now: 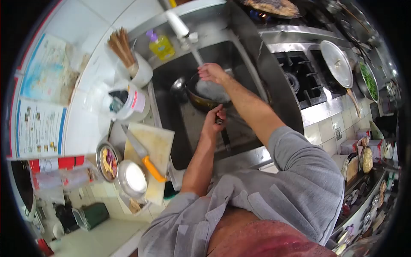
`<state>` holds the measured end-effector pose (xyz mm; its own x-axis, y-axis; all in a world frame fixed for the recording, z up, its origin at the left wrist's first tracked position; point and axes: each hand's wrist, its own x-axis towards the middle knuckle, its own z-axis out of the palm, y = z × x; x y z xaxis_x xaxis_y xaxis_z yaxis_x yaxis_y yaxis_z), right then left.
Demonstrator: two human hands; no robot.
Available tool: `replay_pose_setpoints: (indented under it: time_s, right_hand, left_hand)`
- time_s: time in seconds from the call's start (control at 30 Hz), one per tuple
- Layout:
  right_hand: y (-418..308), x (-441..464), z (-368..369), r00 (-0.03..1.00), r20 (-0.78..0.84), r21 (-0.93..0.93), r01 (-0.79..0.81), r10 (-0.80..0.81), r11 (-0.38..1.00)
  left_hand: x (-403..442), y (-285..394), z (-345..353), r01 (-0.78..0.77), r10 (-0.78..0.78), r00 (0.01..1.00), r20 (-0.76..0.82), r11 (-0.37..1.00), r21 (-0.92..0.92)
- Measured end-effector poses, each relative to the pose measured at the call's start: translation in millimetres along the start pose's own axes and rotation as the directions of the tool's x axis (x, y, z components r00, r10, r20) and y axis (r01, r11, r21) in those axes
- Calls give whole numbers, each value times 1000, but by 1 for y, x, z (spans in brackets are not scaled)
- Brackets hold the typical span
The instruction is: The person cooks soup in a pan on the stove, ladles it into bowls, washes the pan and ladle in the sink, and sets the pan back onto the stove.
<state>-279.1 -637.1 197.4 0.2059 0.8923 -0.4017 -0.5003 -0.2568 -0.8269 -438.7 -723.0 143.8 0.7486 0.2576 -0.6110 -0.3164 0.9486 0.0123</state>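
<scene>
My left hand (214, 121) is closed round the dark handle of a wok-like pan (200, 102), which sits in the metal sink (188, 150). Whitish, wet-looking liquid or foam shows inside the pan. Above its far rim, my right hand (212, 73) has its fingers curled at the end of the thin faucet spout (197, 55). A round metal ladle or bowl (178, 85) lies left of the pan.
Left of the sink are a knife with an orange handle (153, 167) on a cutting board (160, 143), a metal bowl (132, 176) and a white bucket (136, 103). A soap bottle (162, 48) stands behind. Gas burners (297, 79) and a lidded pan (337, 64) are at right.
</scene>
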Motion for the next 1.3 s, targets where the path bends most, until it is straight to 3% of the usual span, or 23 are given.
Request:
replay_pose_setpoints:
  time_s: [0.03, 0.1, 0.17, 0.23, 0.27, 0.33, 0.37, 0.4, 0.47, 0.53, 0.57, 0.63, 0.7, 0.77, 0.9, 0.93, 0.97, 1.03, 1.1, 1.13, 1.17, 1.23, 1.3]
  right_hand:
    - [18, -4, -2, 998, -45, 22, -41, 42, 999]
    - [76, 2, -20, 994, 29, 57, -104, 102, 993]
    - [132, -3, -34, 972, 105, -115, -198, 210, 974]
    - [172, -17, -43, 989, 21, -373, -126, 144, 919]
    - [182, -15, -56, 987, 37, -371, -130, 155, 920]
    - [191, -5, -78, 960, -6, -292, -271, 282, 917]
    - [170, 10, -69, 964, -77, -19, -256, 253, 967]
    - [145, 26, -66, 954, -165, 254, -202, 249, 946]
    - [125, 73, -73, 986, -131, 387, -49, 108, 921]
    - [55, 43, -19, 871, -485, 190, 11, 84, 982]
    - [47, 47, -4, 872, -482, 188, 9, 84, 982]
    - [32, 59, 17, 924, -361, 280, -23, 128, 960]
    - [38, 52, 41, 980, -182, -172, 53, -85, 984]
    - [61, 30, 56, 931, 179, -594, 360, -318, 719]
    - [87, -35, 40, 875, 465, -737, 467, -134, 489]
    - [92, -28, 27, 880, 474, -662, 374, -25, 650]
    - [64, -44, 28, 871, 492, -753, 427, -3, 501]
    - [48, -46, 22, 968, 215, -469, -11, 126, 883]
    - [55, -5, -7, 999, 17, -527, 52, -51, 848]
    - [62, 16, -25, 922, 107, -938, 217, -372, 270]
    - [58, 18, -28, 940, 98, -984, 140, -327, 107]
    - [68, 22, -19, 896, 74, -989, 124, -437, 86]
    - [64, 31, -21, 905, 154, -983, 179, -396, 28]
  left_hand:
    - [-3, -7, -24, 144, -141, 982, 127, 989, -18]
    - [-25, -9, -31, 157, -158, 987, 12, 986, 49]
    - [-44, -14, -23, 190, -181, 980, -87, 974, 123]
    - [-77, -27, -20, 58, 51, 979, -196, 858, 511]
    - [-100, -30, -8, -38, 190, 969, -157, 744, 667]
    - [-131, -36, 1, -50, 241, 959, -152, 668, 743]
    - [-141, -34, 2, -64, 286, 950, -129, 577, 814]
    - [-145, -36, 2, -16, 256, 951, -171, 595, 804]
    - [-149, -41, 2, -29, 250, 956, -153, 601, 799]
    - [-148, -46, 3, -17, 224, 963, -150, 607, 795]
    - [-144, -45, 0, -19, 226, 962, -151, 609, 793]
    - [-130, -39, -7, -15, 251, 958, -138, 526, 850]
    - [-121, -29, -3, -18, 227, 965, -131, 553, 833]
    - [-113, -18, -3, -14, 200, 972, -126, 579, 815]
    - [-101, 1, -7, -65, 210, 969, -130, 723, 688]
    - [-100, 3, -10, -76, 147, 986, -75, 808, 584]
    - [-99, 3, -13, -75, 91, 996, -12, 881, 468]
    - [-97, -3, -16, -76, 50, 996, 77, 917, 391]
    - [-99, -18, -21, 7, -61, 975, 212, 969, 245]
    - [-102, -25, -20, 47, -94, 975, 202, 973, 225]
    - [-103, -31, -19, 51, -97, 975, 199, 974, 222]
    - [-106, -38, -16, 7, -84, 969, 230, 948, 318]
    - [-112, -38, -9, -15, -72, 971, 227, 934, 358]
